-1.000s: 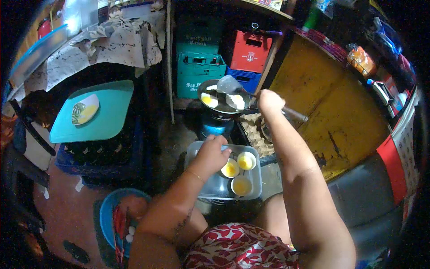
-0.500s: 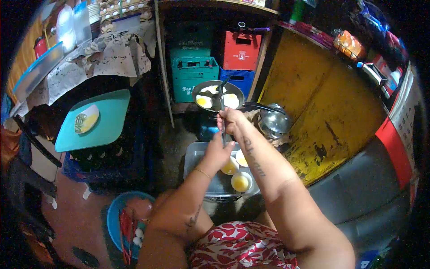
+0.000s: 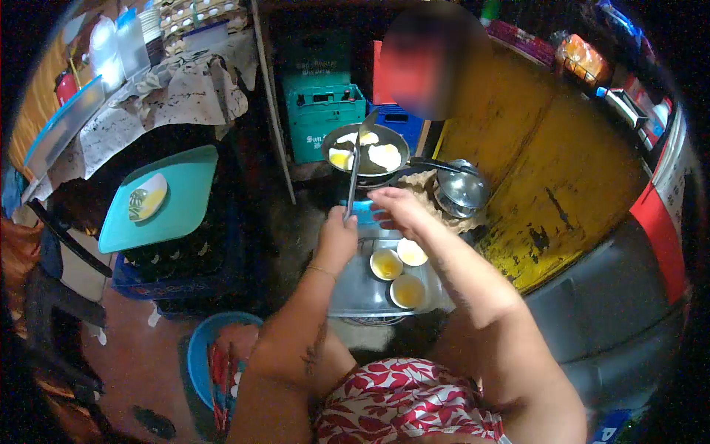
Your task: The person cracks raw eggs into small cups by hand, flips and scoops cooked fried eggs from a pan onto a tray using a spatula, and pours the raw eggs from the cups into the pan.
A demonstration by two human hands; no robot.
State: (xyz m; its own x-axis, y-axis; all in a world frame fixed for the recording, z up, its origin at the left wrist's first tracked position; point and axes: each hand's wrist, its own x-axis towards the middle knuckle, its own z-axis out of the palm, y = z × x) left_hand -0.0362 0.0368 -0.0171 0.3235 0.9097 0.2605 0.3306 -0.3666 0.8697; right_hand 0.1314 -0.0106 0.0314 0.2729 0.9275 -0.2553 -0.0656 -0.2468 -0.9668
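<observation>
Left hand [image 3: 336, 238] is closed around the handle of a spatula [image 3: 354, 166], firm fist, blade end reaching up into the frying pan [image 3: 367, 151] between the fried eggs [image 3: 384, 155]. Right hand [image 3: 396, 207] is loose, fingers spread, holding nothing, hovering just above the handle end, near the left hand. Pan sits on a small burner, its handle pointing right toward a steel pot with lid [image 3: 460, 191]. Below the hands, a clear tray [image 3: 355, 292] holds three small bowls with raw egg [image 3: 386, 263], close together. Teal tray [image 3: 166, 196] with a dish sits well apart on the left, crates [image 3: 318, 111] behind the pan, blue basin [image 3: 214, 355] near the knees. Looks like egg turning or lifting: best to slide the blade flat under a white edge, keep the wrist low so the yolk doesn't tear, and steady the pan handle with the free hand, since a long one-handed grip may wobble. Keep the forearm clear of the bowls below.
</observation>
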